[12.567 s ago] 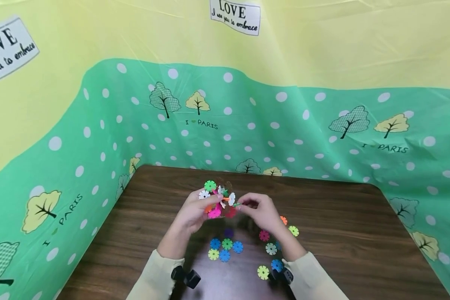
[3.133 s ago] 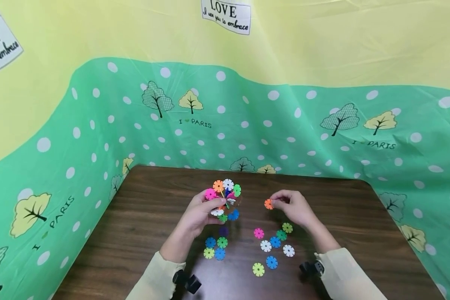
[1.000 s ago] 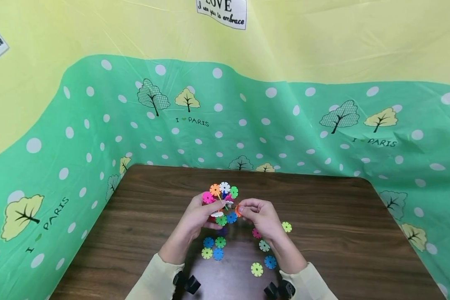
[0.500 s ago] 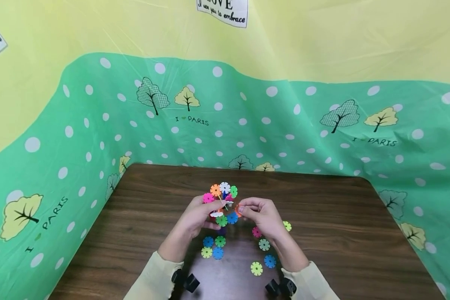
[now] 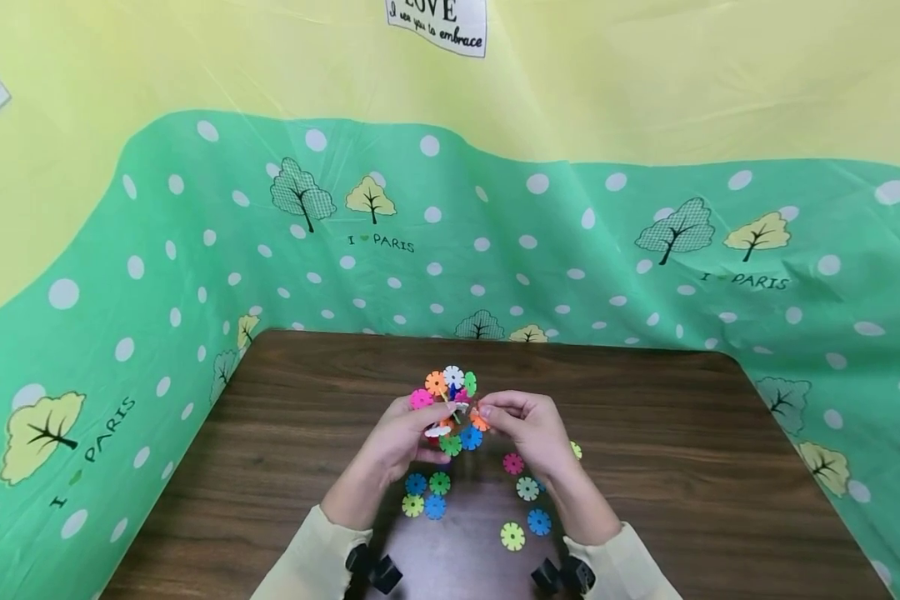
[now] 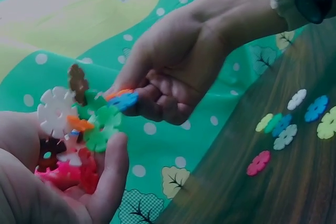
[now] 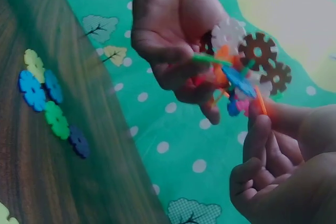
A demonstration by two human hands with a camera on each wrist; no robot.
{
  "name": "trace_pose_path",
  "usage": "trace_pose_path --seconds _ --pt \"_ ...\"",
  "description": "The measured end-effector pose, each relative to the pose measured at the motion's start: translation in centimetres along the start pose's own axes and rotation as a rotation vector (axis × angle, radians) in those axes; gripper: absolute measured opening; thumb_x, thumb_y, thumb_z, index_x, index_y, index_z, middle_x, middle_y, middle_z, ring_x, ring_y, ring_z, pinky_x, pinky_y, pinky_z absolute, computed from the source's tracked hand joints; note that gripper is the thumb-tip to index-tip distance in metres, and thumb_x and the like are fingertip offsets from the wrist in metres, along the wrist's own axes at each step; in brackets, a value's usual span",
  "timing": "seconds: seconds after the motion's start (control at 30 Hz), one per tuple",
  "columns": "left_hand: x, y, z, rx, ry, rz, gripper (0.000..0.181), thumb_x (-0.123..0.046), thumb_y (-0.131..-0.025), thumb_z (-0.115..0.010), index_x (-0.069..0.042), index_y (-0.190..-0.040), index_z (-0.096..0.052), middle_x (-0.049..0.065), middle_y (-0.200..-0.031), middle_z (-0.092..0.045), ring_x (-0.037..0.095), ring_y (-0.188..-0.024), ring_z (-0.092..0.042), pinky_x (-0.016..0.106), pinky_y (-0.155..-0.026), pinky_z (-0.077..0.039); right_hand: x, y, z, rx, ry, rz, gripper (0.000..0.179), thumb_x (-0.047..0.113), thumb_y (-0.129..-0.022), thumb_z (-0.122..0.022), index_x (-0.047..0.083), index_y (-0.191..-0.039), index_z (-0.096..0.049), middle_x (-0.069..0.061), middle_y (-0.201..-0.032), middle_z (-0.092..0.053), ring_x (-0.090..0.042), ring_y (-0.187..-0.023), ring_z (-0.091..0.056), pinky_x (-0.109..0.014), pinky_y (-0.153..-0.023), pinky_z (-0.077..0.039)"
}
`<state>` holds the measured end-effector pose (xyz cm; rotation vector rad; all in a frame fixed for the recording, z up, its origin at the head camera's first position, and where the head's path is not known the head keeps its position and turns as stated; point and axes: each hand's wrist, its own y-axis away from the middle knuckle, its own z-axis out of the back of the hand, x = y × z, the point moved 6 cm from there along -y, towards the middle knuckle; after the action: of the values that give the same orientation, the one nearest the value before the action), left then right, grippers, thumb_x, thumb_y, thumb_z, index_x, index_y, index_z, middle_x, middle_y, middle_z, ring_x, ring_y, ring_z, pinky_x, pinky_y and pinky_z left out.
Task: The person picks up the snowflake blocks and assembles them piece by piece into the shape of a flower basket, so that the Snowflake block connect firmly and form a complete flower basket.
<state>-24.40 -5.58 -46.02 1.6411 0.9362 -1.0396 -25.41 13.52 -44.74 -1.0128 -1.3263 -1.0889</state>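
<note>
1. Head view: your left hand (image 5: 393, 442) has its grip round a cluster of coloured notched discs (image 5: 462, 397), held above the table (image 5: 307, 400), thumb lying over the pieces.
2. Same view: your right hand (image 5: 528, 429) pinches a single orange disc (image 5: 479, 419) with thumb and fingers, right beside the blue disc (image 5: 471, 437) on the cluster.
3. Nearer you on the table, a left group of loose discs (image 5: 440, 483) is blue, green and yellow; a right group of loose discs (image 5: 527, 489) has pink, white, blue and yellow.
4. Left wrist view: the cluster sits in your left hand, a white disc (image 6: 56, 113) showing broadside, while the right grip reaches its far side.
5. Right wrist view: you have the orange disc edge-on against the blue disc; you cannot tell whether they are slotted together. Two brown discs (image 7: 258, 51) overlap behind.
</note>
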Motion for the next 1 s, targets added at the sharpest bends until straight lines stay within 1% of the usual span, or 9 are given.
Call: trace_pose_path --seconds 0.13,0.2,0.33,0.43,0.57,0.7,0.83,0.9,1.0 --pt "-0.2 -0.2 0.3 -0.029 -0.042 -0.025 0.049 -0.039 -0.090 -0.079 -0.004 -0.120 -0.065 0.009 -0.105 -0.071 0.022 -0.084 -0.071 0.041 -0.065 -0.063 -0.5 -0.4 -0.2 -0.013 -0.024 -0.020 0.022 0.007 -0.094 -0.074 -0.008 -0.110 -0.073 -0.002 -0.086 -0.077 -0.016 -0.073 -0.069 -0.027 -0.072 -0.060" --pt "-0.3 -0.2 0.6 -0.029 -0.052 -0.033 0.051 -0.040 -0.093 -0.075 -0.002 -0.124 -0.062 0.010 -0.107 -0.071 0.022 -0.084 -0.071 0.041 -0.066 -0.063 -0.8 -0.5 -0.4 -0.007 -0.032 -0.041 0.023 0.007 -0.095 -0.072 -0.008 -0.112 -0.072 0.000 -0.085 -0.077 -0.016 -0.072 -0.069 -0.026 -0.071 -0.059" --pt "-0.6 -0.2 1.1 -0.038 0.011 -0.041 0.053 -0.041 -0.099 -0.067 0.001 -0.130 -0.057 0.008 -0.104 -0.071 0.020 -0.082 -0.069 0.037 -0.065 -0.063 -1.5 -0.7 -0.5 0.023 -0.063 -0.088 0.023 0.004 -0.098 -0.067 -0.009 -0.116 -0.067 0.003 -0.083 -0.075 -0.013 -0.072 -0.068 -0.025 -0.067 -0.055" --pt "-0.8 -0.2 1.5 -0.075 0.101 -0.045 0.053 -0.039 -0.100 -0.066 0.003 -0.131 -0.057 0.004 -0.099 -0.072 0.016 -0.078 -0.068 0.032 -0.063 -0.061 -1.8 -0.8 -0.5 0.049 -0.096 -0.104 0.021 0.003 -0.098 -0.066 -0.008 -0.117 -0.065 0.002 -0.084 -0.075 -0.013 -0.074 -0.068 -0.025 -0.066 -0.054" --pt "-0.7 -0.3 1.3 -0.099 0.198 -0.054 0.046 -0.036 -0.099 -0.068 0.001 -0.126 -0.062 0.001 -0.097 -0.073 0.014 -0.079 -0.067 0.028 -0.066 -0.058 -1.8 -0.6 -0.6 0.102 -0.086 -0.077 0.022 0.005 -0.098 -0.068 -0.007 -0.115 -0.064 0.000 -0.090 -0.075 -0.016 -0.079 -0.072 -0.027 -0.070 -0.057" --pt "-0.2 -0.5 0.5 -0.063 0.226 -0.041 0.037 -0.031 -0.097 -0.071 -0.008 -0.123 -0.060 -0.002 -0.092 -0.073 0.014 -0.081 -0.067 0.033 -0.071 -0.055 -1.3 0.1 -0.8 0.132 -0.017 -0.013 0.024 0.008 -0.097 -0.070 -0.008 -0.113 -0.064 -0.004 -0.089 -0.076 -0.018 -0.081 -0.074 -0.031 -0.072 -0.060" --pt "0.1 -0.5 0.0 -0.046 0.223 -0.036 0.046 -0.024 -0.094 -0.075 -0.011 -0.131 -0.053 -0.002 -0.097 -0.075 0.017 -0.085 -0.071 0.040 -0.075 -0.059 -0.8 0.5 -1.2 0.127 0.012 0.019 0.025 0.011 -0.096 -0.072 -0.006 -0.114 -0.064 -0.008 -0.091 -0.076 -0.024 -0.083 -0.075 -0.034 -0.073 -0.061" --pt "0.1 -0.4 0.0 -0.047 0.232 -0.035 0.051 -0.023 -0.093 -0.076 -0.011 -0.135 -0.051 0.001 -0.100 -0.075 0.020 -0.086 -0.073 0.043 -0.075 -0.061 -0.5 0.7 -1.3 0.126 0.006 0.019 0.027 0.013 -0.096 -0.072 -0.005 -0.115 -0.064 -0.009 -0.093 -0.076 -0.025 -0.085 -0.075 -0.035 -0.073 -0.061" --pt "-0.1 -0.2 0.0 -0.043 0.231 -0.034 0.051 -0.023 -0.092 -0.076 -0.010 -0.135 -0.051 0.001 -0.101 -0.076 0.020 -0.087 -0.073 0.043 -0.075 -0.061 -0.3 1.0 -1.2 0.135 -0.003 0.005 0.030 0.015 -0.097 -0.072 -0.003 -0.119 -0.063 -0.011 -0.098 -0.076 -0.026 -0.088 -0.075 -0.036 -0.072 -0.062"
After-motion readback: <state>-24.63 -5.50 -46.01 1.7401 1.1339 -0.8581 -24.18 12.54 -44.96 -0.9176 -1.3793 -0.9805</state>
